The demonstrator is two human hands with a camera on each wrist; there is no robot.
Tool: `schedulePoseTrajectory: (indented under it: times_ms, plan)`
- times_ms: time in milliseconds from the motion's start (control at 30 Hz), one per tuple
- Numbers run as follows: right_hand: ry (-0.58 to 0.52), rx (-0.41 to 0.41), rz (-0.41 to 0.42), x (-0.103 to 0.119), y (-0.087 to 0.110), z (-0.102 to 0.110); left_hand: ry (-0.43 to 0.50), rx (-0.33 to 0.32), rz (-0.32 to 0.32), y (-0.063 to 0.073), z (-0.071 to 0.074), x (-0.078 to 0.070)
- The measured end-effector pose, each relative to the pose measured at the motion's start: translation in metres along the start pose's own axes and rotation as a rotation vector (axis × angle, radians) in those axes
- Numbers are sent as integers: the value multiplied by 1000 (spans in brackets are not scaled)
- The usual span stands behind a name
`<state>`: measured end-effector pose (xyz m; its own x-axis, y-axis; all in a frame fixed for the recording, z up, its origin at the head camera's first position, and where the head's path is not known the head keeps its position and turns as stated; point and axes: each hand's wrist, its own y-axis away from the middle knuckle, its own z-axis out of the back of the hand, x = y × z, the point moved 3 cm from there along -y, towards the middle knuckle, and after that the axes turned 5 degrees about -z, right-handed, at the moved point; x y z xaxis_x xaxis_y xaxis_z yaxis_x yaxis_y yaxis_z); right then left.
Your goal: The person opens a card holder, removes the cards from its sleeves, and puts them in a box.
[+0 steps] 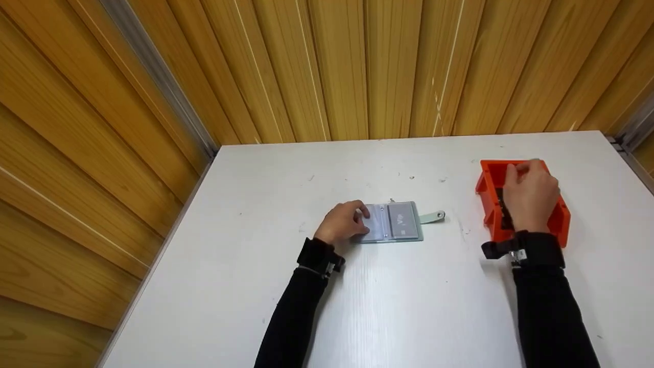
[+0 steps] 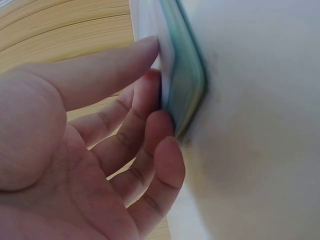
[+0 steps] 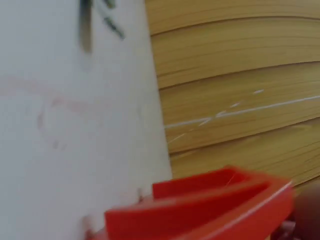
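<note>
An open card holder lies on the white table, with clear sleeves on its left and a grey card marked "Vip" on its right. Its pale green strap sticks out to the right. My left hand holds the holder's left side; in the left wrist view the thumb and bent fingers meet at the edge of the green cover. Over the orange-red bin is my right hand, fingers bent. Dark things lie inside the bin, partly covered by this hand. Whether its fingers hold anything is hidden.
Wood-patterned panels stand behind the table and along its left side. A metal post rises at the back left corner. Small marks dot the tabletop.
</note>
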<state>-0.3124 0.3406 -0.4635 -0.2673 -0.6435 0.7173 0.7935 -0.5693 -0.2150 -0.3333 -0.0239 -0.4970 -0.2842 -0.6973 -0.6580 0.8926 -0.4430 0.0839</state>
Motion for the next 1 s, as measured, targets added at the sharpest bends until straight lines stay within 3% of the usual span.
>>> schedulePoseTrajectory:
  times_ms: [67, 133, 200, 300, 400, 500, 667, 1000]
  plan:
    - [-84, 12, 127, 17, 8, -5, -1, -5, 3, 0, 0, -1]
    - [-114, 120, 252, 31, 17, -20, 1, -4, 7, -1, 0, 0]
    - [-113, 310, 336, 39, 29, -41, 3, -2, 12, -1, -1, 1]
    - [-39, 622, 385, 39, 46, -71, -1, 4, 12, -1, -3, 1]
    - [62, 813, 393, 32, 58, -90, -14, 7, 6, -1, -4, 0]
    - [148, 862, 396, 28, 65, -99, -27, 9, 7, -1, -4, -2]
    - [205, 857, 389, 28, 66, -99, -24, 17, 13, -3, -1, -5]
    - [96, 821, 422, 31, 65, -103, -4, 1, -17, -1, 1, -1]
